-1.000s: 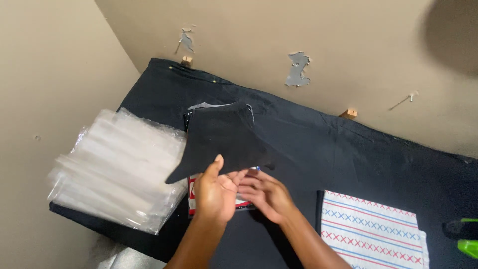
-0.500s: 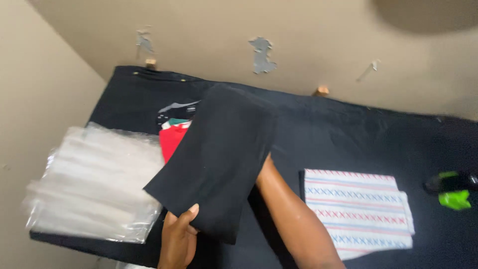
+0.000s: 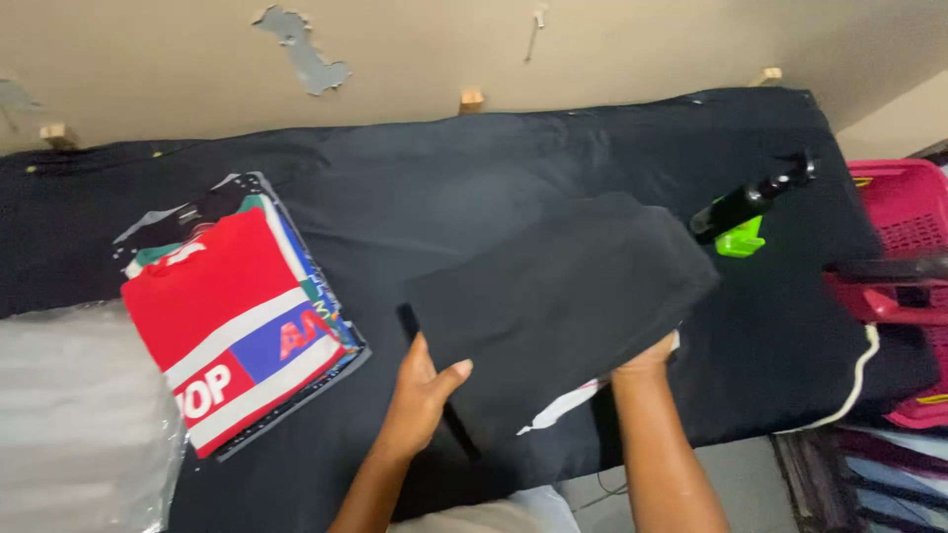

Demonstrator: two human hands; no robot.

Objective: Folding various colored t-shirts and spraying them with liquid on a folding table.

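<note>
Both your hands grip the folded black garment (image 3: 563, 306) over the dark table (image 3: 444, 188) — left hand (image 3: 420, 395) pinching its near edge, right hand (image 3: 647, 353) tucked beneath — a loose pinch could let it unfold.

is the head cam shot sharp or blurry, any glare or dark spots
Head view: fairly sharp overall, hands slightly soft; light is flat and dim, without hard shadows; the folded black garment nearly merges with the black table cover; mild sheen on the clear plastic bags; the red shirt stack reads clearly.
</note>
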